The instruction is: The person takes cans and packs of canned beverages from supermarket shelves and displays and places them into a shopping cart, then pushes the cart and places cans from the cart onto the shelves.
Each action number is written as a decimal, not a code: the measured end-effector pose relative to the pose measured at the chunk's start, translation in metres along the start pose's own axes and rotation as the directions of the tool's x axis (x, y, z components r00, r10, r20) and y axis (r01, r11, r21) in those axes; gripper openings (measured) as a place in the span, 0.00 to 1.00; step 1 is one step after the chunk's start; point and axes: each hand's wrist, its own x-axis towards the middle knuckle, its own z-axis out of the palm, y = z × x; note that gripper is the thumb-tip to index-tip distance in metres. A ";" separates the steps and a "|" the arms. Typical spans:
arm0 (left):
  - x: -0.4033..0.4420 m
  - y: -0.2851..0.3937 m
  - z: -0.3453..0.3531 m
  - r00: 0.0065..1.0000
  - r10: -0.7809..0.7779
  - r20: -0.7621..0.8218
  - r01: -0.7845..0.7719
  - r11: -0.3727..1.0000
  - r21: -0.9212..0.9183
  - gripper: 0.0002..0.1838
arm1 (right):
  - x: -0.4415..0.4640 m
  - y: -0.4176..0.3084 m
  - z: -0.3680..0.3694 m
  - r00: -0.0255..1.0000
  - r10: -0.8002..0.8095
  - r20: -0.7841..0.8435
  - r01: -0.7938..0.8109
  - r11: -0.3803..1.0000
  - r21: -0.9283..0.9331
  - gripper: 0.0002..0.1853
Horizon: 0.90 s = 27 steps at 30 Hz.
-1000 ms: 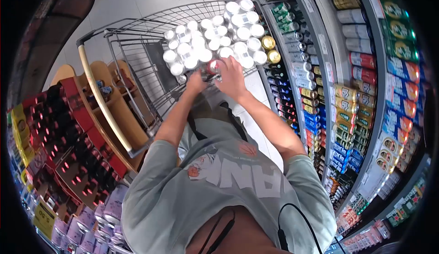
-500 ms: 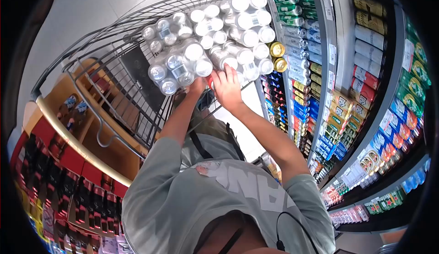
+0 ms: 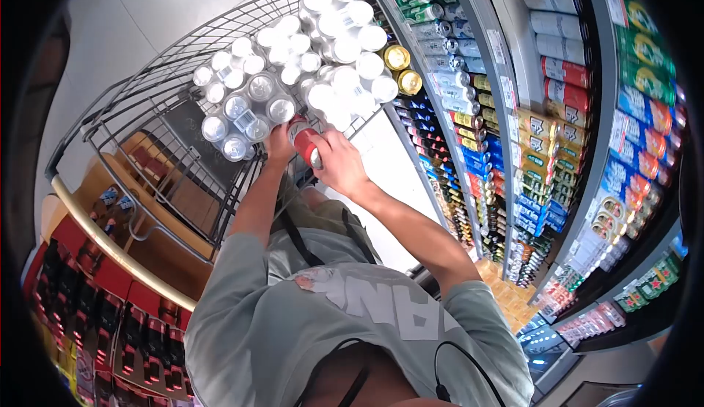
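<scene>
A red and silver can (image 3: 304, 143) is gripped by my right hand (image 3: 339, 163) at the near side of the wire cart (image 3: 158, 88). My left hand (image 3: 278, 143) is closed beside the can's far end, against the packs; its fingertips are hidden, so what it grips is unclear. Shrink-wrapped packs of silvery cans (image 3: 238, 125) fill much of the cart beyond both hands. Two gold-topped cans (image 3: 397, 58) stand at the right end of the packs.
Shelves of cans (image 3: 539, 139) run along the right side. A wooden rack (image 3: 158, 249) with dark bottles (image 3: 88, 290) stands at the left. The cart's pale handle (image 3: 110, 249) curves in front of it. Grey floor tiles (image 3: 183, 0) show beyond the cart.
The red can has come out from among the packs towards me, held in my right hand. The view has shifted, and the cart now appears further left.
</scene>
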 end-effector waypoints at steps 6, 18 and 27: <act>-0.043 0.064 -0.047 0.997 -0.063 -0.041 0.054 0.982 -0.180 0.29 | -0.098 -0.004 -0.056 0.982 0.172 -0.084 -0.125 0.909 0.397 0.33; -0.181 0.258 -0.146 0.783 -0.103 -0.613 -0.138 0.933 -0.333 0.37 | -0.353 0.034 -0.128 0.804 0.439 -0.401 -0.067 0.738 0.672 0.35; -0.148 0.381 -0.126 0.992 -0.123 0.015 0.047 0.258 -0.965 0.20 | -0.469 0.131 -0.110 0.617 0.520 -0.591 -0.124 0.805 0.580 0.37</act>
